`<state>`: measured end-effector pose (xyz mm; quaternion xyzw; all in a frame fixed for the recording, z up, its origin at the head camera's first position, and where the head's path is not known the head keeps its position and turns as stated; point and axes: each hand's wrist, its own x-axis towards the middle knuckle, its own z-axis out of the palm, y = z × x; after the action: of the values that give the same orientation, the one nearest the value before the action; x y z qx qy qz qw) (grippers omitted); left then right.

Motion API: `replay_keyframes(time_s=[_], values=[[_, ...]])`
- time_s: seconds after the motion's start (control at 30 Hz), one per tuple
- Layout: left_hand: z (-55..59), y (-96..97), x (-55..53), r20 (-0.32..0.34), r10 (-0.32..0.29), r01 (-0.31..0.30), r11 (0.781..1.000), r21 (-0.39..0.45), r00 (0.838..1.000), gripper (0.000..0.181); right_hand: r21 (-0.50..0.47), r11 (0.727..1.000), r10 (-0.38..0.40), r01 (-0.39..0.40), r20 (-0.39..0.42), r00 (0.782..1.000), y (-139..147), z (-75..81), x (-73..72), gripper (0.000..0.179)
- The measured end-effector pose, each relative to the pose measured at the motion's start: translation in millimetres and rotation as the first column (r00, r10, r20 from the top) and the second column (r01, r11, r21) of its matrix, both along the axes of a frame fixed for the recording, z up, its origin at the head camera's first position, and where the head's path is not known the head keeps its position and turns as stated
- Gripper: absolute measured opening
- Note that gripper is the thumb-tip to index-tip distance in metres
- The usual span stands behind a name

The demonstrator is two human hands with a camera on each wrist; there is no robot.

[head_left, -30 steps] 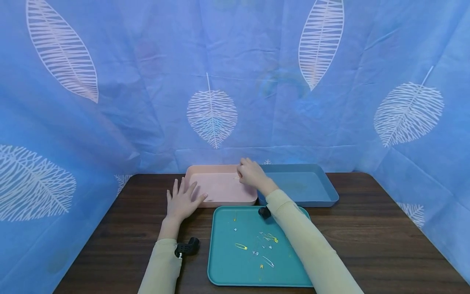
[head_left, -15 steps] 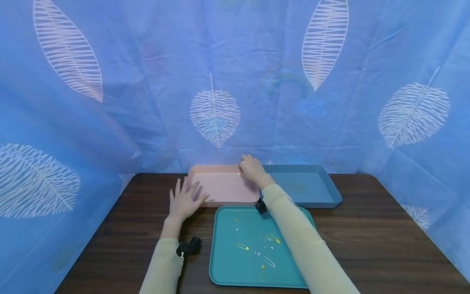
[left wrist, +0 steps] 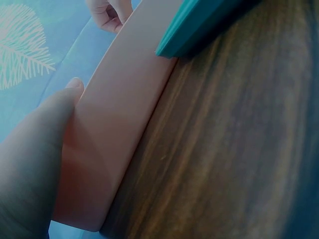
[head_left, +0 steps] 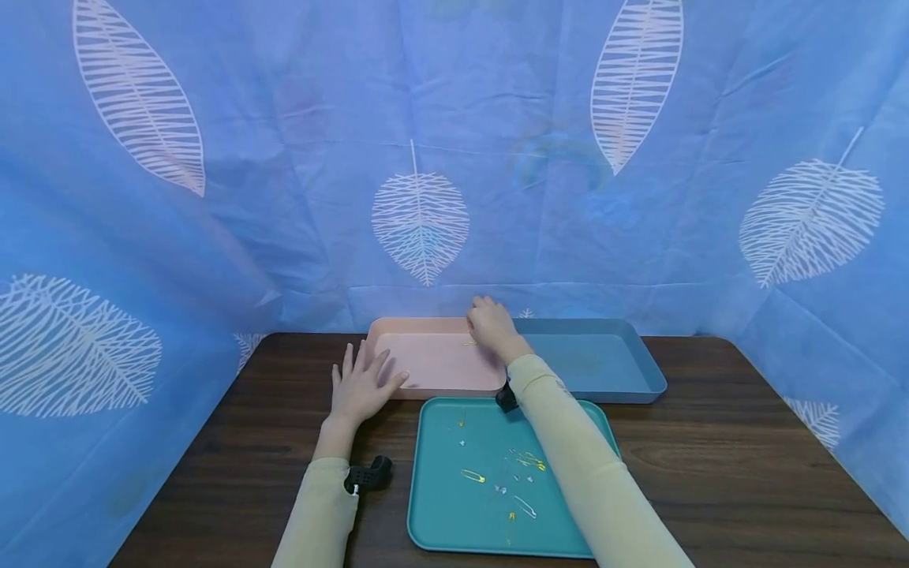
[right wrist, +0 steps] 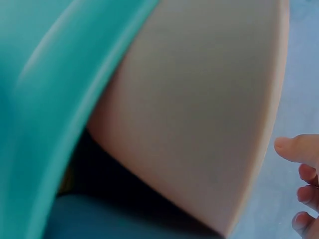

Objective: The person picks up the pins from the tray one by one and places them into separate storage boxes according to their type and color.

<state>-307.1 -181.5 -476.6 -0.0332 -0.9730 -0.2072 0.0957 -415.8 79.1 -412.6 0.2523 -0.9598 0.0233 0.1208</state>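
Observation:
My left hand point(head_left: 358, 390) lies with fingers spread over the left front corner of the pink tray point(head_left: 433, 371). In the left wrist view its thumb point(left wrist: 75, 84) is right at the tray's rim. My right hand point(head_left: 491, 327) is over the tray's far right part, fingers loosely curled. Below its fingertips a small yellow pin point(head_left: 469, 343) shows inside the pink tray. The right wrist view has the thumb point(right wrist: 296, 148) apart from the curled fingers, with nothing seen between them. Nearer me, the teal tray point(head_left: 440, 528) bears several safety pins, among them a yellow one point(head_left: 473, 476) and a silver one point(head_left: 525, 506).
A blue tray point(head_left: 589, 355) stands against the pink tray's right side. Small clear bits point(head_left: 500, 490) lie among the pins. The dark wooden table point(head_left: 724, 473) runs out on both sides, and a blue leaf-print cloth point(head_left: 298, 197) hangs behind it.
My right hand has drawn slightly back and up from the yellow pin, which now shows clearly in the pink tray. The left hand keeps its place. The whole head view has shifted a little.

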Motion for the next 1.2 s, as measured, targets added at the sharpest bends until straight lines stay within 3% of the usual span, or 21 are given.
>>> replay_keyframes(time_s=[0.37,0.77,0.93,1.2], values=[[0.8,-0.2,-0.6,-0.006,-0.004,0.004,1.0,0.005,1.0,0.078,-0.052,0.997,0.047,-0.05,-0.06,0.997,6,0.9,11.7,0.017],[2.2,-1.9,-0.6,-0.007,-0.006,0.006,1.0,0.005,1.0,0.08,-0.184,0.973,0.15,-0.141,0.033,0.988,19,6.1,38.3,0.018],[1.7,-1.2,0.2,-0.008,-0.006,0.006,1.0,0.006,1.0,0.08,-0.245,0.954,0.2,-0.171,0.098,0.975,23,4.1,50.0,0.018],[1.3,0.1,1.5,-0.012,-0.007,0.007,1.0,0.023,1.0,0.078,-0.304,0.91,0.32,-0.281,0.087,0.943,23,3.8,69.7,0.02]])
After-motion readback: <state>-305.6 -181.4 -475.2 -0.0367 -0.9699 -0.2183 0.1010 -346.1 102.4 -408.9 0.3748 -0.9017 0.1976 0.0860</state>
